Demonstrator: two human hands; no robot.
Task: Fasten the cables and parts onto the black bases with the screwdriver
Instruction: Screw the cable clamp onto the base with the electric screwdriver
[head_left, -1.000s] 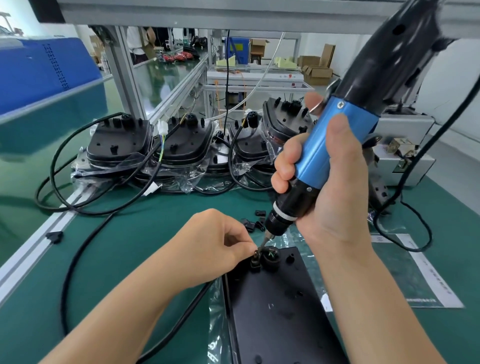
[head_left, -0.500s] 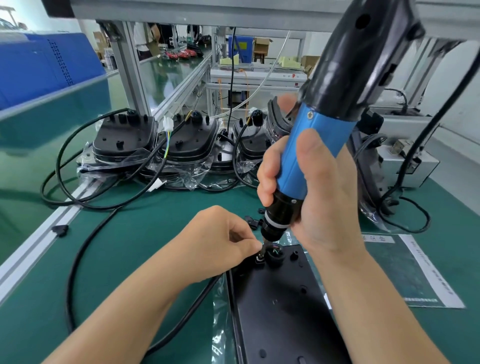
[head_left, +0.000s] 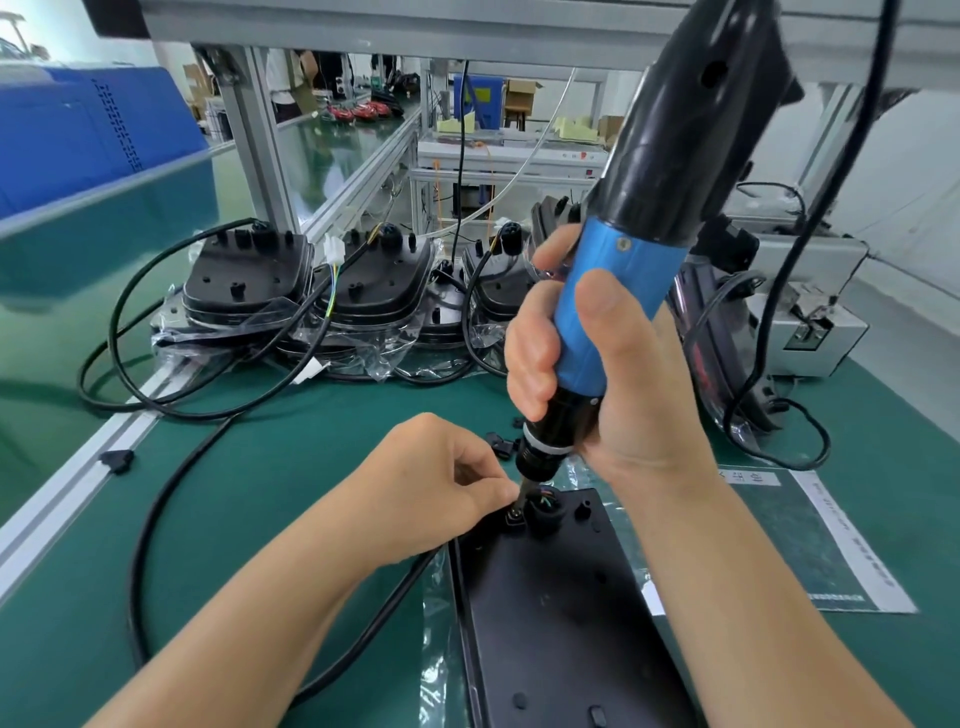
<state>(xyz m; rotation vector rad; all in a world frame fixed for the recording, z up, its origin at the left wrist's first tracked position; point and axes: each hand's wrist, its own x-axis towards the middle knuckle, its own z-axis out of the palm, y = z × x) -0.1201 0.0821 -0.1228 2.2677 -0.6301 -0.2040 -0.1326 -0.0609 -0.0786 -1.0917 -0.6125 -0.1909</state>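
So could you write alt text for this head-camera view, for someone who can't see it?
A right hand grips a blue and black screwdriver, its tip down at a black base on a green bench, while the left hand pinches a small part there. More bases sit behind.

A green-matted workbench (head_left: 270, 467) under an aluminium frame (head_left: 260, 150), cardboard boxes (head_left: 519, 96) beyond, daylit.
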